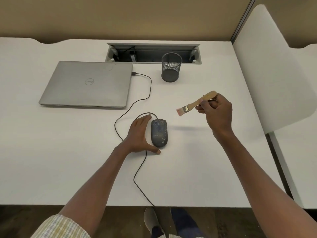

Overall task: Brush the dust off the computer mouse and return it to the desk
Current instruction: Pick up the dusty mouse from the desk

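Observation:
A dark wired computer mouse [159, 132], speckled with pale dust, lies on the white desk [68, 160] near the middle. My left hand [139, 134] rests flat on the desk against the mouse's left side, fingers spread, thumb curled round its near end. My right hand [216, 112] hovers above the desk to the right of the mouse, holding a small wooden-handled brush [197, 102]. The brush's pink bristles point left and down, clear of the mouse.
A closed silver laptop [87, 85] lies at the back left, with the mouse's black cable [149, 88] plugged into its right side and looping over the front edge. A black mesh pen cup [171, 67] stands before an open cable tray [152, 52]. A white divider [267, 79] bounds the right.

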A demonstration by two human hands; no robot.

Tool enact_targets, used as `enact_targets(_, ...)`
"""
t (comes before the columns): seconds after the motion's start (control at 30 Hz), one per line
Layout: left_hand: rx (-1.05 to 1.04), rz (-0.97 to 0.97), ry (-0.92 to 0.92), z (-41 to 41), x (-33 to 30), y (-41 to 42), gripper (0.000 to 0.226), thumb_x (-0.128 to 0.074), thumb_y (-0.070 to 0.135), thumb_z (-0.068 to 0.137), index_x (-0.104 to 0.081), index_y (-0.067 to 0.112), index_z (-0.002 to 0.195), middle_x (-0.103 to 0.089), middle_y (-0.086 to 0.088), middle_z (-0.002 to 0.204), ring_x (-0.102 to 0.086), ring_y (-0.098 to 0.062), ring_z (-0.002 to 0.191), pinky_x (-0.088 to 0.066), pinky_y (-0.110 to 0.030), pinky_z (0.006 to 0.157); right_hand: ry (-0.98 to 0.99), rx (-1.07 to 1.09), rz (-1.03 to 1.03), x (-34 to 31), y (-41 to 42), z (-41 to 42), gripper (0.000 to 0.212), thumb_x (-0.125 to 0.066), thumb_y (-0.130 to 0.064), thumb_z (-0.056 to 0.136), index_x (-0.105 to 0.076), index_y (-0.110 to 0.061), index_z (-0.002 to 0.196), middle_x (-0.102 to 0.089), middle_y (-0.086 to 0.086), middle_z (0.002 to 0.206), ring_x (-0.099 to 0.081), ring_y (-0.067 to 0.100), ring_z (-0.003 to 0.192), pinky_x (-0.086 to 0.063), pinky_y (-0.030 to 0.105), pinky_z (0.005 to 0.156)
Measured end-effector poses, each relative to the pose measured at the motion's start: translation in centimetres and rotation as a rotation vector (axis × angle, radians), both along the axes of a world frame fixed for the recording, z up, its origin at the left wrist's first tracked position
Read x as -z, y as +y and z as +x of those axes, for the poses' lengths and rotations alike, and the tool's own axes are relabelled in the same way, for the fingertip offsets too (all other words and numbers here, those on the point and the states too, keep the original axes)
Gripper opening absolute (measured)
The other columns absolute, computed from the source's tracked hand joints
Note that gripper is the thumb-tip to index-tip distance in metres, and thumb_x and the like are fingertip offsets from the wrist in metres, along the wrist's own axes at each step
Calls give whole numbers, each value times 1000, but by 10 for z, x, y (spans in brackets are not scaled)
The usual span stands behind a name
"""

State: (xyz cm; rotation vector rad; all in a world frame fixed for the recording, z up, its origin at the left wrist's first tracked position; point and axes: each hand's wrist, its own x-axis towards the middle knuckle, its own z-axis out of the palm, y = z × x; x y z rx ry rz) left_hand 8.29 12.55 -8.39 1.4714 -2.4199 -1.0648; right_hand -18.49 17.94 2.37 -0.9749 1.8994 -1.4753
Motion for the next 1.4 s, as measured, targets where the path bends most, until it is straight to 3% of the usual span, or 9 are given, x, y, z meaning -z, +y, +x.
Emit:
enact_targets(0.33, 1, -62, -24, -3, 4, 2, 153, -73, 86, 35, -16, 22, 161, -24, 1, 163, -17, -20, 149, -14, -35, 123, 0, -39, -2, 4, -3, 10, 14, -64, -4, 95, -62, 9, 101, -72, 11, 82, -76, 25, 76, -62, 33, 70)
enact_targets(0.5, -21, -105, 7, -4, 8, 2, 143, -75, 86, 36, -28, 25, 156, -31, 6, 157, -22, -17, 146, -21, -41, 124, 10, -41, -1, 4, -4, 10, 15, -65, -5, 95, -62, 8, 101, -72, 10, 82, -75, 25, 75, -62, 33, 70)
enact_targets(0.8, -47, -129, 63, -5, 14, 2, 133, -78, 83, 35, -38, 28, 149, -37, 6, 152, -29, -18, 143, -24, -39, 122, 28, -42, 17, 7, -3, 12, 14, -64, -5, 95, -62, 8, 100, -72, 9, 80, -76, 27, 75, -62, 35, 71)
enact_targets(1.4, -76, -102, 42, -7, 12, 3, 134, -78, 83, 36, -34, 30, 151, -36, 8, 152, -27, -19, 144, -24, -40, 121, 63, -34, 60, 9, -2, 15, 13, -65, -6, 95, -62, 6, 99, -72, 2, 78, -76, 24, 73, -63, 43, 74)
